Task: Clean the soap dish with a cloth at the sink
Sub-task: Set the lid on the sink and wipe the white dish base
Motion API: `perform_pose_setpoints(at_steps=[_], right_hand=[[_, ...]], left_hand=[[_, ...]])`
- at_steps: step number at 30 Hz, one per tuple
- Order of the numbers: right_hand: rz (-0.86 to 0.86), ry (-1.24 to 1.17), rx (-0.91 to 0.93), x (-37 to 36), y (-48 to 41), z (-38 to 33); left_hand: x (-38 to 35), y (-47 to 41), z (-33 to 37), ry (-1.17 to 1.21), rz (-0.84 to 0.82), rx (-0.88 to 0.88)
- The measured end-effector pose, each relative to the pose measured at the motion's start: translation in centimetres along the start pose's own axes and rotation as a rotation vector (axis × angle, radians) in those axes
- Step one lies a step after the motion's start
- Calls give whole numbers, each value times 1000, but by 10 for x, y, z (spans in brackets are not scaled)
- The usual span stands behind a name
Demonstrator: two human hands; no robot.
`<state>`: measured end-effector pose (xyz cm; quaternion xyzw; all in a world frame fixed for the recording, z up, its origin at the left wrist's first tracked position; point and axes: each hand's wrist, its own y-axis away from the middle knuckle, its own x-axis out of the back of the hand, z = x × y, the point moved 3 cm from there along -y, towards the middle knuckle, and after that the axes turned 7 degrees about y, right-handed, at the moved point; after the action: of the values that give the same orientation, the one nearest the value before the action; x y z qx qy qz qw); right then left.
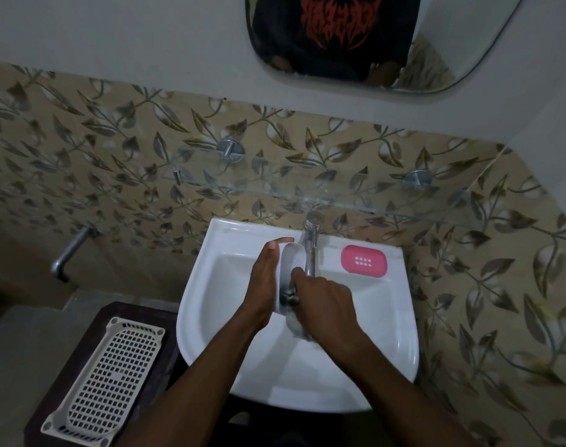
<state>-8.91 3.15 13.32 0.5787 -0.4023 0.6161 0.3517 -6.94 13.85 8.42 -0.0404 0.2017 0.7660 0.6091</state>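
Over the white sink (385,321), my left hand (264,282) holds a white soap dish (291,262) tilted on its edge, hollow side facing right. My right hand (323,301) is closed on a grey-white cloth (299,329) and presses it into the lower end of the dish. The chrome tap (310,246) hangs just above my right knuckles; I cannot tell if water runs. Part of the cloth is hidden under my right hand.
A pink slotted tray (364,258), likely the dish's insert, lies on the sink's right rim. A white perforated basket (110,379) sits on a dark stool at the left. A glass shelf (275,188) juts out above the tap. A wall spout (70,250) sticks out at the left.
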Motion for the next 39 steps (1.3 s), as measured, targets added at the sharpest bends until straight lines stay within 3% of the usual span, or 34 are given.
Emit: perform_pose_setpoints(at_steps=[5,7,8,9,13,15,17,22,25,27,29,31,34,39], right_hand=[[-364,-687,-286,-13,5,8],[-403,-952,-359,-12,5,9],[-394,-970,-362,-12,7,11],[-359,-882,-329,-12,7,15],[-116,-101,-39,-8,5,16],[-94,-99,-8,-10,9,3],[-172,-364,-106,-13,10,-1],[-369,-1361,-582,-12,10,-1],[-270,-1589,-610,-7,6,-3],[-178,-1487,-522,-1,2,-3],[-105,-1311,-458,5,1,2],[-26,-1111,-335,13,0,12],[20,-672,14,29,-6,21],[140,-21,457,26,-6,20]], left_hand=[[3,3,0,-28,-8,-142],[4,1,1,-12,-26,-161],[4,-2,0,-14,-31,-148],[5,-4,-1,-10,-40,-128],[3,-3,-1,-7,-75,-75],[1,2,3,-44,-58,-128],[1,5,3,-77,-59,-196],[6,5,6,-92,-29,-403],[0,8,4,-172,-48,-476],[-2,10,-1,-190,-63,-430],[-2,15,1,-52,-53,-316],[-1,19,-2,169,-113,-55],[0,27,-7,371,-271,327],[3,18,11,703,-380,445]])
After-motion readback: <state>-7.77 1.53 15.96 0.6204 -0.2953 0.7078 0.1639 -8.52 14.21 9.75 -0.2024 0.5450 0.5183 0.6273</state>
